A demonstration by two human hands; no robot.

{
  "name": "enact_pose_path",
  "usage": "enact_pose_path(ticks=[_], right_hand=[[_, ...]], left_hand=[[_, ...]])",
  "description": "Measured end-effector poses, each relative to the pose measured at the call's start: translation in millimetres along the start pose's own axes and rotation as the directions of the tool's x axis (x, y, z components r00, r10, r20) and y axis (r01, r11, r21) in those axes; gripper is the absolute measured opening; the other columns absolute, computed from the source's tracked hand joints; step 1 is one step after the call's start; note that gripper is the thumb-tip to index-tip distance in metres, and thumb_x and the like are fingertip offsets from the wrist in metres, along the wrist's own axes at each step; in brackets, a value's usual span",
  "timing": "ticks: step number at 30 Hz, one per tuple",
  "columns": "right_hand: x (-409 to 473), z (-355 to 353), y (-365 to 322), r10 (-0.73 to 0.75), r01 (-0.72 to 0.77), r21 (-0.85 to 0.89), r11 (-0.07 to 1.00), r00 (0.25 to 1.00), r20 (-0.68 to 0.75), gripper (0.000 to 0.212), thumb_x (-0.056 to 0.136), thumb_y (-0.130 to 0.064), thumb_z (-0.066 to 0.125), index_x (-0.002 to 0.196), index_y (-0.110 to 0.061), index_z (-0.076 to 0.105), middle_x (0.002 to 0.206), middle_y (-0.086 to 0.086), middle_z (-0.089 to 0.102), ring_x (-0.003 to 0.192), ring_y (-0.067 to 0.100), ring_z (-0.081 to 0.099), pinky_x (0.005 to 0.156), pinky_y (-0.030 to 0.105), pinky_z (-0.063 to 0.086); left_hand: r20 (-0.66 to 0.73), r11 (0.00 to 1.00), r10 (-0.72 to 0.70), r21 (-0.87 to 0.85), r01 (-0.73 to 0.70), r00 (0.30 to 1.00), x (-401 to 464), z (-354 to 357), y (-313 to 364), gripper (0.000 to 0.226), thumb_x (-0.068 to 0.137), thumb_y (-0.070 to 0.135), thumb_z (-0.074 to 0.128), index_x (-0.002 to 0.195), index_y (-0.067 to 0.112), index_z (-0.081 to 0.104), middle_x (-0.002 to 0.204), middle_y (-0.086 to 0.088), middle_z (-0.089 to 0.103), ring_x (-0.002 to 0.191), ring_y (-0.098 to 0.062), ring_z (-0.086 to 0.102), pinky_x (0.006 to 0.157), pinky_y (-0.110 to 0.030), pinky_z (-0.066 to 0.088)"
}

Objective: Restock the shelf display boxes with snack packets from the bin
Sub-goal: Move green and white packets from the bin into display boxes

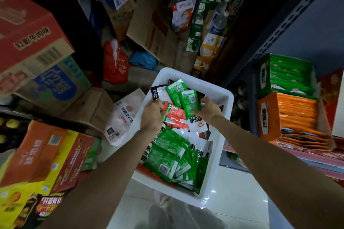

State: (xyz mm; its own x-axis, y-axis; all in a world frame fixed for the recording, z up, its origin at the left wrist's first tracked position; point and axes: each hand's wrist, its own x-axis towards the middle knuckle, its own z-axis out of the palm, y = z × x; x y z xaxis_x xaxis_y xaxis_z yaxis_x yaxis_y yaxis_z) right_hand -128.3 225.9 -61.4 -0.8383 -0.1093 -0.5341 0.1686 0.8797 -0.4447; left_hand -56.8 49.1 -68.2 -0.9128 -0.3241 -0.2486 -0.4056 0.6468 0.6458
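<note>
Green, red packets (175,147) in white bin (226,109)

I had one white bin (226,117) of snack packets before me and two display boxes on the shelf: one green (264,76), one orange (268,119).

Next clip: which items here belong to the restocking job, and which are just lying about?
Job:
white bin
green packets, right hand grips
red packets, left hand holds
green display box
orange display box

Lying about:
red carton
white bag
water bottle
</note>
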Motion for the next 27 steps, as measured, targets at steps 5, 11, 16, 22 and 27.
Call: enact_pose_path(ticks=[5,11,16,22,27], right_hand=[[6,2,-4,0.020,-0.015,0.146,0.989,0.999,-0.037,0.044,0.079,-0.023,0.074,0.115,-0.004,0.056,0.109,0.014,0.064,0.099,0.028,0.060,0.080,0.035,0.049],[-6,-27,2,-0.052,0.143,0.364,0.920,0.967,-0.250,0.019,0.081,-0.008,0.071,0.089,-0.005,0.055,0.089,0.010,0.062,0.075,0.021,0.058,0.058,0.030,0.050],[-56,-57,0,-0.356,0.446,0.478,0.756,0.894,-0.272,0.024,0.077,0.011,0.067,0.080,-0.012,0.061,0.078,-0.005,0.064,0.065,-0.006,0.059,0.059,0.009,0.045],[-82,-96,23,-0.435,0.555,0.413,0.723,0.829,-0.351,0.045,0.070,0.023,0.062,0.079,-0.020,0.070,0.102,0.002,0.065,0.099,0.013,0.063,0.092,0.038,0.051],[-106,-131,59,-0.361,0.546,0.272,0.793,0.780,-0.511,0.057,0.070,0.025,0.058,0.087,-0.029,0.070,0.138,0.004,0.041,0.132,0.019,0.035,0.105,0.022,0.034]], left_hand=[[0.005,0.995,0.044,0.092,-0.045,0.999,-3,-4,-1,0.013,0.092,0.012,0.056,0.104,0.005,0.058,0.103,-0.018,0.065,0.100,-0.034,0.060,0.082,-0.046,0.050],[0.012,0.987,-0.009,0.162,0.007,1.000,-12,-7,5,0.027,0.093,0.007,0.053,0.118,-0.001,0.052,0.120,-0.019,0.053,0.114,-0.031,0.050,0.093,-0.037,0.042],[0.341,0.627,-0.293,-0.636,0.449,0.893,-20,-27,64,0.054,0.101,0.042,0.031,0.118,-0.003,0.055,0.099,-0.019,0.064,0.091,-0.028,0.062,0.069,-0.030,0.053],[0.827,-0.054,0.204,-0.525,0.849,0.524,-39,-42,105,0.065,0.093,0.048,0.046,0.129,-0.006,0.041,0.129,-0.034,0.049,0.120,-0.047,0.049,0.104,-0.052,0.037],[0.702,0.214,0.144,-0.710,0.671,0.698,-55,-22,160,0.015,0.092,0.002,0.049,0.102,-0.002,0.060,0.090,-0.015,0.071,0.084,-0.021,0.069,0.075,-0.030,0.058]])
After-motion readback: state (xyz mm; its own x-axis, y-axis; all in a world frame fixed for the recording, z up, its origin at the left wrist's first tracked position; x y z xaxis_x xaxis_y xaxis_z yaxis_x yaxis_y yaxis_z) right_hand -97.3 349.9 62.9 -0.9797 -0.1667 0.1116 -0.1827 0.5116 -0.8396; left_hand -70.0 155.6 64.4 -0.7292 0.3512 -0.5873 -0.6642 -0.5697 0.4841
